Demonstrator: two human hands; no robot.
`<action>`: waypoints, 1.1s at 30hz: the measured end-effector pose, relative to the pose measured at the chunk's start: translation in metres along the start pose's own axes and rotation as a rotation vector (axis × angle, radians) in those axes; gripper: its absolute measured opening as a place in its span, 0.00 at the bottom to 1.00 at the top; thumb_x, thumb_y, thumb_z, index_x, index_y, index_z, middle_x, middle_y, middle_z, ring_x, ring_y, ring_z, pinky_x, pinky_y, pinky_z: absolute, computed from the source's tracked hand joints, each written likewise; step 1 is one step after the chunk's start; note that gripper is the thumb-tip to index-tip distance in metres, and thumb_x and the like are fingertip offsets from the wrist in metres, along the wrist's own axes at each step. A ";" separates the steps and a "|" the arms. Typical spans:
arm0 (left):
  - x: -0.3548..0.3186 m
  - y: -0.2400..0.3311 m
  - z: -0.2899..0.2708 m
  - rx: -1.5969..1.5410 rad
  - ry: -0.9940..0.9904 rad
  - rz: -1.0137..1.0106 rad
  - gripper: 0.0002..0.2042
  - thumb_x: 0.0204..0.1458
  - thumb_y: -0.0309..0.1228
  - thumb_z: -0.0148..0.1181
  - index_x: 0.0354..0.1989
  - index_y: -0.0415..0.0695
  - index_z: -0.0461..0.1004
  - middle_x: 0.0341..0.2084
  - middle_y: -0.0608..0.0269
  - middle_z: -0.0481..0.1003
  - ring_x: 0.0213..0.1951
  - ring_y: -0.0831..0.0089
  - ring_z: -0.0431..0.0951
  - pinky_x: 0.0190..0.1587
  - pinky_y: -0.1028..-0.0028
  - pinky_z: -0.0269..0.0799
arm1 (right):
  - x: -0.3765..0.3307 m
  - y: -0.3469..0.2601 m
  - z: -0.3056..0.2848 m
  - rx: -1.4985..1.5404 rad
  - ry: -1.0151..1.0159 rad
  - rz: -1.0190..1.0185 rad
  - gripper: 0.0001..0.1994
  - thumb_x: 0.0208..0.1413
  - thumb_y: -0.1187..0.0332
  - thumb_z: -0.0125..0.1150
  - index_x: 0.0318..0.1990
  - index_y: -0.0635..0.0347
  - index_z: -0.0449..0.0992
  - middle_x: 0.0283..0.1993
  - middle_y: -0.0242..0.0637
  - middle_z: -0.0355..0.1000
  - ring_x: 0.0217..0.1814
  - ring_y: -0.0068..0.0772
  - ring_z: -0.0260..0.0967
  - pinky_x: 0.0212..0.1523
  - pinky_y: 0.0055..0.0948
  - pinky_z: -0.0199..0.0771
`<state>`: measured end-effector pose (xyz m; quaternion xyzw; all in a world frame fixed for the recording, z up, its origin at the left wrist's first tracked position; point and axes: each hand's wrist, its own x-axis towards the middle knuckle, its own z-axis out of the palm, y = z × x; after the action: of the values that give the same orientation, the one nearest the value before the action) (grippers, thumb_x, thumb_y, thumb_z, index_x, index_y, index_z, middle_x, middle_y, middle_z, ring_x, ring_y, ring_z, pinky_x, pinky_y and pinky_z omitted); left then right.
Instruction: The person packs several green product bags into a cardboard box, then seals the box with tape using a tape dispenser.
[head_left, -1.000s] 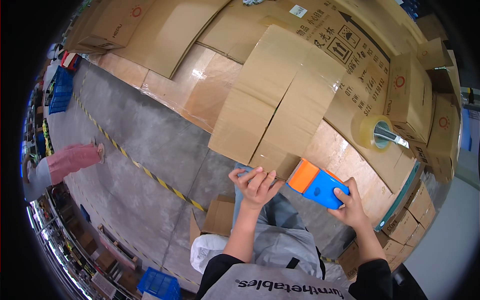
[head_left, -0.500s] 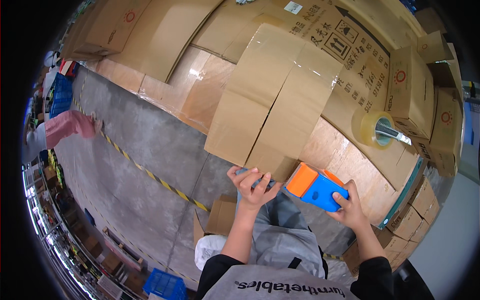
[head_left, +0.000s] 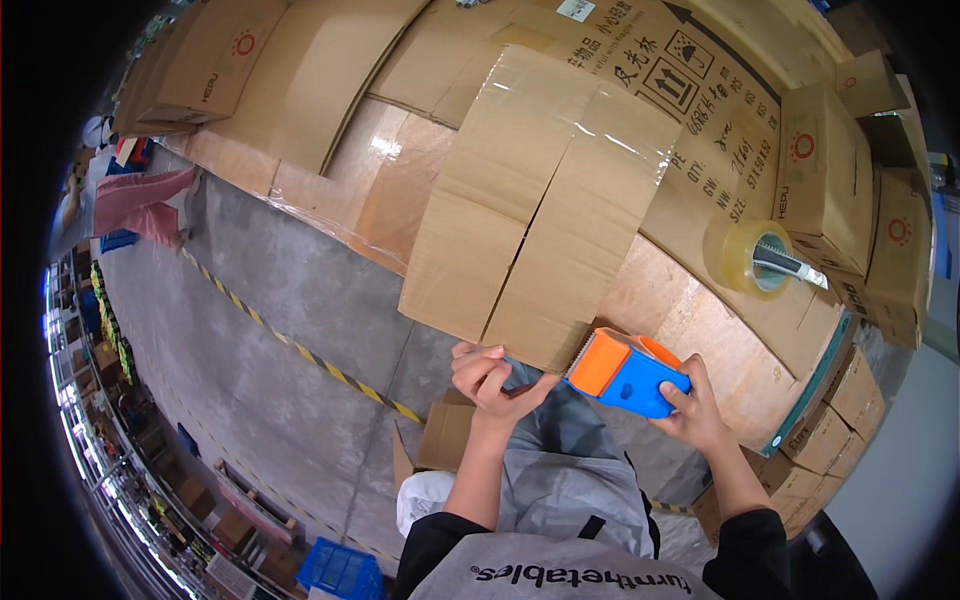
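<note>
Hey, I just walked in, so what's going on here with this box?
A person has a cardboard box in front of them, its top flaps folded in with a dark gap showing between them. Their right hand grips a blue and orange tape dispenser by the box's near right corner. Their left hand is at the near edge, fingers partly curled. Off to the right, a clear tape roll has what looks like a utility knife in its hole.
</note>
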<state>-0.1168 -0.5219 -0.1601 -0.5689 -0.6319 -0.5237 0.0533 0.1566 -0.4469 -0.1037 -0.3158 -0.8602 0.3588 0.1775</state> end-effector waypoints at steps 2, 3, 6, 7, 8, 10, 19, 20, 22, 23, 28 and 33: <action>0.004 0.002 -0.003 0.066 -0.032 0.005 0.36 0.31 0.38 0.75 0.53 0.48 0.64 0.40 0.63 0.58 0.41 0.65 0.62 0.43 0.62 0.62 | 0.000 0.007 0.003 0.034 -0.015 -0.001 0.45 0.35 0.74 0.76 0.63 0.32 0.60 0.37 0.38 0.59 0.35 0.41 0.59 0.32 0.33 0.63; 0.008 0.004 -0.006 0.134 -0.061 0.011 0.37 0.31 0.41 0.77 0.53 0.47 0.66 0.39 0.63 0.58 0.41 0.65 0.62 0.43 0.62 0.62 | 0.001 0.011 0.006 0.069 -0.032 -0.005 0.46 0.34 0.77 0.75 0.63 0.33 0.58 0.39 0.40 0.58 0.36 0.40 0.59 0.31 0.32 0.63; 0.022 0.012 -0.017 0.287 -0.260 0.034 0.35 0.29 0.47 0.77 0.49 0.46 0.72 0.35 0.64 0.58 0.39 0.65 0.62 0.44 0.59 0.61 | -0.001 0.024 0.014 0.080 -0.007 -0.043 0.47 0.34 0.77 0.74 0.64 0.31 0.57 0.40 0.40 0.58 0.37 0.41 0.60 0.31 0.32 0.65; 0.022 0.014 -0.020 0.292 -0.260 0.041 0.35 0.29 0.47 0.77 0.49 0.46 0.72 0.35 0.64 0.58 0.39 0.65 0.62 0.44 0.59 0.61 | 0.000 0.025 0.016 0.085 -0.002 -0.047 0.47 0.34 0.77 0.74 0.64 0.31 0.57 0.40 0.40 0.58 0.37 0.41 0.60 0.31 0.32 0.65; 0.022 0.016 -0.022 0.410 -0.276 0.083 0.33 0.32 0.52 0.74 0.48 0.48 0.73 0.37 0.64 0.60 0.41 0.65 0.63 0.46 0.57 0.59 | 0.002 0.025 0.018 0.105 0.003 -0.055 0.48 0.35 0.77 0.74 0.64 0.30 0.56 0.40 0.40 0.58 0.36 0.41 0.60 0.30 0.32 0.65; 0.028 0.017 -0.024 0.528 -0.291 0.137 0.32 0.36 0.57 0.71 0.47 0.50 0.74 0.39 0.64 0.62 0.43 0.66 0.64 0.48 0.56 0.57 | 0.005 0.025 0.018 0.128 0.019 -0.063 0.48 0.35 0.77 0.75 0.65 0.30 0.56 0.40 0.40 0.58 0.36 0.41 0.60 0.30 0.33 0.65; 0.090 0.017 -0.017 0.456 -0.790 0.187 0.46 0.32 0.61 0.65 0.55 0.36 0.66 0.66 0.39 0.52 0.68 0.42 0.48 0.65 0.40 0.39 | 0.002 0.028 0.016 0.102 0.031 -0.071 0.44 0.36 0.68 0.76 0.63 0.33 0.58 0.39 0.45 0.59 0.36 0.51 0.62 0.34 0.40 0.67; 0.091 0.018 -0.016 0.453 -0.831 0.178 0.45 0.32 0.59 0.65 0.55 0.37 0.67 0.65 0.41 0.54 0.68 0.43 0.50 0.65 0.39 0.39 | 0.001 0.028 0.015 0.119 0.045 -0.077 0.43 0.36 0.68 0.76 0.62 0.34 0.58 0.40 0.45 0.59 0.37 0.51 0.62 0.35 0.41 0.67; 0.092 0.018 -0.015 0.452 -0.876 0.178 0.43 0.32 0.58 0.65 0.55 0.37 0.67 0.64 0.43 0.56 0.67 0.43 0.52 0.65 0.38 0.39 | -0.003 0.028 0.013 0.138 0.069 -0.082 0.43 0.36 0.68 0.75 0.62 0.35 0.58 0.40 0.45 0.60 0.38 0.51 0.62 0.35 0.42 0.68; 0.092 0.017 -0.016 0.455 -0.876 0.260 0.42 0.32 0.56 0.66 0.56 0.40 0.67 0.65 0.46 0.57 0.67 0.43 0.52 0.65 0.37 0.38 | -0.006 0.028 0.012 0.133 0.064 -0.074 0.43 0.36 0.68 0.75 0.62 0.36 0.59 0.40 0.45 0.60 0.38 0.50 0.62 0.35 0.42 0.68; 0.096 0.020 -0.013 0.436 -0.845 0.354 0.38 0.33 0.52 0.66 0.57 0.50 0.69 0.66 0.54 0.57 0.67 0.45 0.51 0.64 0.34 0.36 | -0.005 0.023 0.001 0.101 0.055 -0.085 0.40 0.36 0.68 0.74 0.61 0.39 0.63 0.38 0.44 0.60 0.38 0.48 0.63 0.36 0.41 0.68; 0.097 0.021 -0.013 0.447 -0.883 0.320 0.37 0.35 0.52 0.66 0.57 0.52 0.68 0.66 0.54 0.57 0.68 0.45 0.50 0.64 0.35 0.36 | -0.015 0.026 -0.010 -0.006 -0.064 -0.052 0.34 0.35 0.66 0.74 0.55 0.44 0.70 0.39 0.44 0.61 0.39 0.48 0.63 0.37 0.40 0.68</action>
<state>-0.1414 -0.4714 -0.0774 -0.7999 -0.5956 -0.0715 -0.0186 0.1841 -0.4375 -0.1173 -0.2821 -0.8745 0.3615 0.1580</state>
